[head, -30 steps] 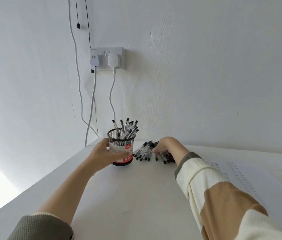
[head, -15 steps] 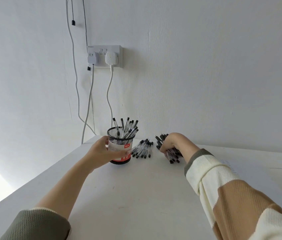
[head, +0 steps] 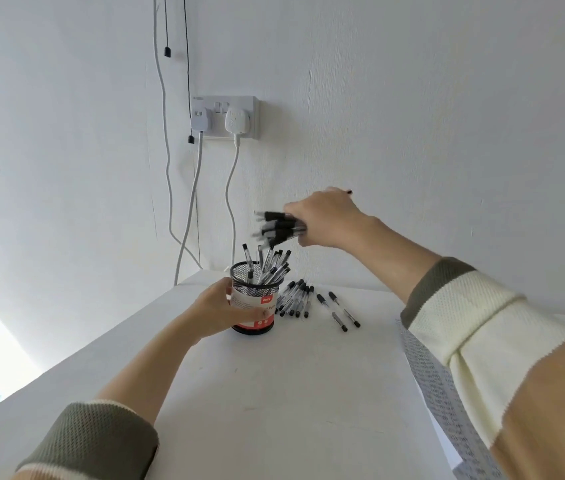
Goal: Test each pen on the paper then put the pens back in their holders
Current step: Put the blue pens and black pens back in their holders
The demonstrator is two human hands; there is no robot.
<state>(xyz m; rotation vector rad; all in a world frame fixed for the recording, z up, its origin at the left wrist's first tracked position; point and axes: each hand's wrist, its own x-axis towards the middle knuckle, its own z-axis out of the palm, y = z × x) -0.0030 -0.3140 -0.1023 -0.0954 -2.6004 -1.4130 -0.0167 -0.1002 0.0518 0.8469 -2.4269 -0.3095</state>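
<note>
**Desk:** What's nearest the lens?

**Photographer:** Two sleeved forearms reach out over a white worktop [head: 274, 393]. The test paper [head: 428, 379], covered in rows of small marks, lies at the right edge, partly under the right sleeve.

**Desk:** And mid-frame?

**Photographer:** The left hand [head: 218, 310] has its grip curled round the side of a black mesh pen holder [head: 256, 297]. The holder stands upright, already crowded with standing pens [head: 267, 263]. Just beside it, to the right, a fan of loose pens [head: 294, 301] lies flat. Two stray pens [head: 338, 311] lie a little apart from that.

**Desk:** The raised hand?

**Photographer:** The right hand [head: 326, 220] is above the holder and slightly to its right. Its grip is clamped on a bundle of pens [head: 279, 228] held nearly level, dark ends pointing left. The bundle is too blurred to count. Behind it on the wall is a socket [head: 225, 116] with two plugs in.

**Desk:** What does the step call for?

**Photographer:** By my reading, this is pens going back into the holder.
- Tip the bundle upright over the mouth first.
- Aim for the gap among the pens leaning there.
- Lower the pens rather than drop them, so none bounce out.
- Brace the cup with the left hand so it doesn't tip.

The opening looks tight, so feeding the handful in two goes may be safer. The pens lying on the worktop are not yet back.
</note>
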